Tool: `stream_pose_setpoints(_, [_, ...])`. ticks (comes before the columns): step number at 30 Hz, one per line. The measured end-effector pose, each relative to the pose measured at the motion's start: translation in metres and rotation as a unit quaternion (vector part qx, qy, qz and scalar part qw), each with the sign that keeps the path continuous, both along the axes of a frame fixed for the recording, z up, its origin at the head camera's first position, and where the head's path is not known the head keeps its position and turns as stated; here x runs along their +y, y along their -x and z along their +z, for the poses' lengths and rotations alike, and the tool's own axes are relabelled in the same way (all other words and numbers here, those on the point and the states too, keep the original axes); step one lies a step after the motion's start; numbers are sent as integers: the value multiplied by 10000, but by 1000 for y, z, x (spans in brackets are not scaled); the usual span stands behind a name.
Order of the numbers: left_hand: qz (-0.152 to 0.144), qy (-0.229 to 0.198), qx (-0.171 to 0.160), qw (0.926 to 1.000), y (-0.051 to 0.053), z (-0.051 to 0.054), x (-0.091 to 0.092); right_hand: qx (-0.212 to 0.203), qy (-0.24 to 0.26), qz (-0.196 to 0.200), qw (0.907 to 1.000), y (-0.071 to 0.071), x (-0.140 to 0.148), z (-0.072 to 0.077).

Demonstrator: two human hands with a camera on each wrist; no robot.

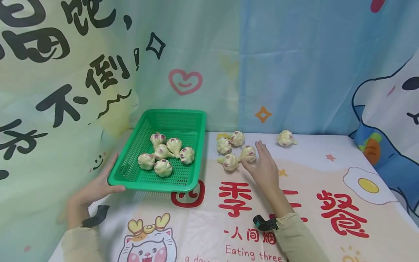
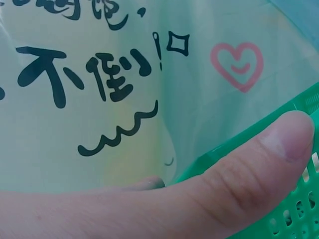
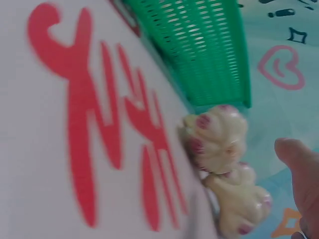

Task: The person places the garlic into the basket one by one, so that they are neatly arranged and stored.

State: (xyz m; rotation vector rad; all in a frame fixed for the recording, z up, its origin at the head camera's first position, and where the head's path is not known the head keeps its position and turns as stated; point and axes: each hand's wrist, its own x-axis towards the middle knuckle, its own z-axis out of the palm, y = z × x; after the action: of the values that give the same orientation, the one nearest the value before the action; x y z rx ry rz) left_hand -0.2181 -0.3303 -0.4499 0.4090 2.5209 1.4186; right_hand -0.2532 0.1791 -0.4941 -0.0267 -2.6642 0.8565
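A green plastic basket (image 1: 155,185) with perforated walls stands at the left, holding several garlic bulbs (image 1: 163,167). My left hand (image 1: 98,183) grips its near left corner, fingers along the outer left side. The thumb (image 2: 284,137) lies at the basket rim in the left wrist view. To the basket's right, my right hand (image 1: 263,169) reaches beside a garlic bulb (image 1: 248,153), fingers extended and thumb apart from them. Another garlic bulb (image 1: 230,162) lies against that one; both show in the right wrist view, with the right thumb (image 3: 294,154) off to their side.
Two more garlic bulbs (image 1: 230,142) lie together farther back. One garlic bulb (image 1: 286,138) sits alone to the right, near the back edge. A printed cloth (image 1: 294,225) covers the table, and a printed curtain (image 1: 216,72) hangs directly behind it.
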Motion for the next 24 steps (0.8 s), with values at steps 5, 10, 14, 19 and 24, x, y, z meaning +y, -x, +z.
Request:
stream_pose_setpoints(5, [-2, 52, -47, 10000, 0, 1, -1, -104, -124, 37, 9999, 4, -4, -17])
stream_pose_setpoints(10, [-17, 22, 28, 10000, 1, 0, -2, -252, -30, 58, 9997, 11, -6, -29])
stream_pose_setpoints(14, [-16, -37, 107, 9999, 1, -3, -4, -373, 52, 143, 9992, 14, -6, -35])
stream_pose_setpoints(19, [3, -35, 174, 9998, 3, -5, -4, -360, -95, 311, 9988, 19, -4, -39])
stream_pose_setpoints(24, [17, 22, 135, 9999, 4, -7, -5, -227, -375, 573, 9974, 28, -1, -43])
